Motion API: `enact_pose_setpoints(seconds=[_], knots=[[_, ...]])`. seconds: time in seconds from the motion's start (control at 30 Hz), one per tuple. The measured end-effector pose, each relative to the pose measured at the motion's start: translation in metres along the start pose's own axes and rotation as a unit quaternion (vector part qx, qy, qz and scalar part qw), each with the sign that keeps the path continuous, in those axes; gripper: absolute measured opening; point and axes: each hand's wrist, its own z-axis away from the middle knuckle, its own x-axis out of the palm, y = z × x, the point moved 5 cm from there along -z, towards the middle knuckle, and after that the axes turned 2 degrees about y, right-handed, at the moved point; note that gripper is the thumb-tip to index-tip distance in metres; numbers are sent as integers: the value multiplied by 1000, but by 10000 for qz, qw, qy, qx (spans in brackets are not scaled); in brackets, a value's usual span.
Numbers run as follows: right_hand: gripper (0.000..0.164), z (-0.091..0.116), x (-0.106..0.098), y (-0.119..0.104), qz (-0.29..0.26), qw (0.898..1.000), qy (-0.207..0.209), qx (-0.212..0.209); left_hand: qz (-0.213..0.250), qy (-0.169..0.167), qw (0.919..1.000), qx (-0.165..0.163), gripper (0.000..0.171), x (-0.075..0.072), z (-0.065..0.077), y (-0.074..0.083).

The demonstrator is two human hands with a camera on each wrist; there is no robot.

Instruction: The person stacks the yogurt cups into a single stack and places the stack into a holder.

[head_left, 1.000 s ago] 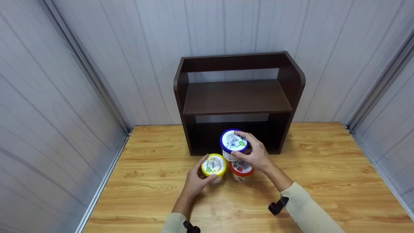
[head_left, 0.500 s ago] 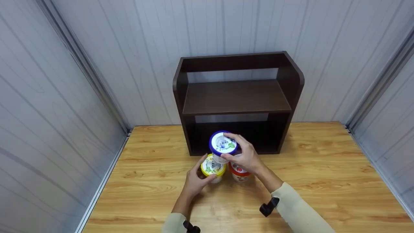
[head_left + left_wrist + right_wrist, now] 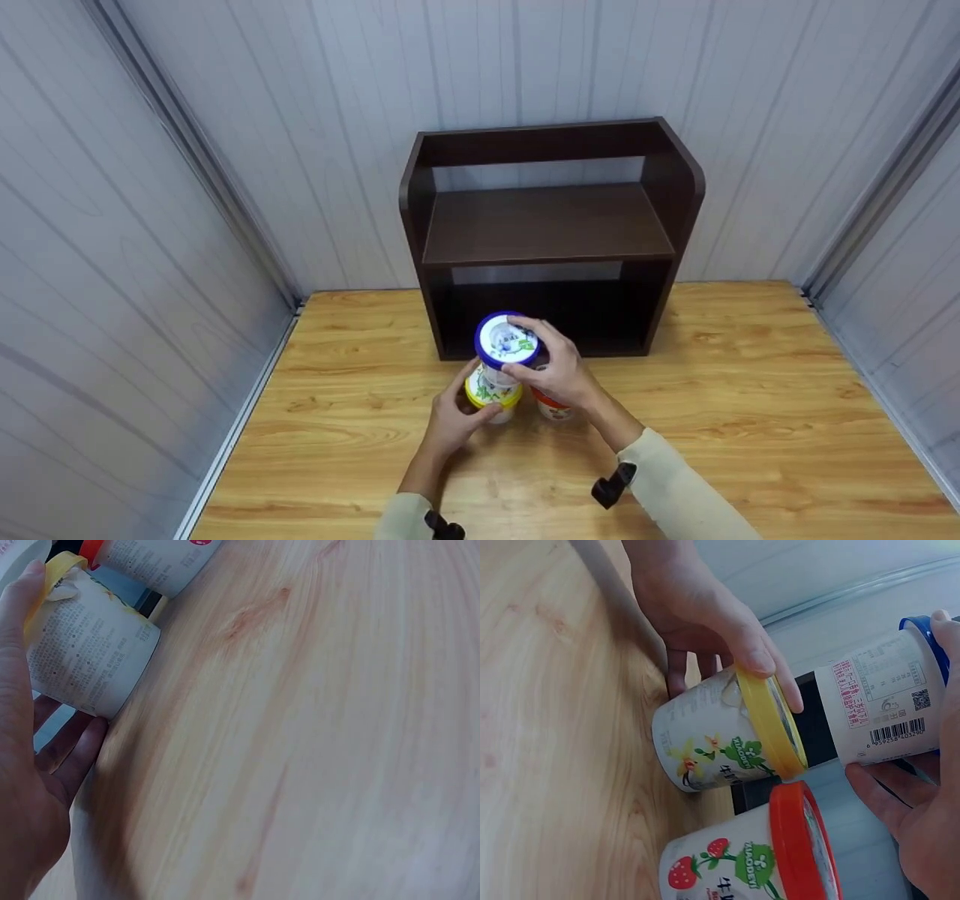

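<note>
My right hand (image 3: 559, 371) grips a blue-lidded paper tub (image 3: 508, 340) near its lid. In the right wrist view the base of this blue-lidded tub (image 3: 877, 701) hangs just above the yellow lid, with a small gap between them. Around the yellow-lidded tub (image 3: 480, 390), which stands upright on the table, my left hand (image 3: 451, 418) curls its thumb and fingers. The left wrist view shows those fingers along the side of the yellow-lidded tub (image 3: 94, 641). Close to its right stands a red-lidded tub (image 3: 553, 407) with strawberries on it, partly hidden by my right hand.
Behind the tubs stands a dark brown two-tier shelf (image 3: 551, 225). The wooden table (image 3: 750, 420) extends to both sides. Pale panelled walls (image 3: 337, 150) enclose the back and sides.
My right hand has carried the blue-lidded tub left and a little toward me, from over the red-lidded tub to over the yellow one. The left hand has stayed in place.
</note>
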Motion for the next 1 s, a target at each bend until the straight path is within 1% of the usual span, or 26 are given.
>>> enact_pose_setpoints(seconds=[0.2,0.3,0.5,0.63,0.87,1.0], knots=[[70,3,7,4,43,10000,-53,30,-25,18,10000,19,91,-1,1,-2],[71,5,11,5,-48,9999,-116,72,-43,47,10000,-2,91,-1,1,-2],[74,9,18,7,-183,9985,-281,427,84,17,10000,-18,90,0,1,-2],[77,11,22,9,-223,9977,-340,539,136,13,9999,13,88,0,1,-2],[78,12,25,7,-321,9971,-411,548,228,25,9997,62,84,1,0,-3],[77,12,27,6,-318,9969,-461,552,206,50,9998,70,84,1,0,-3]])
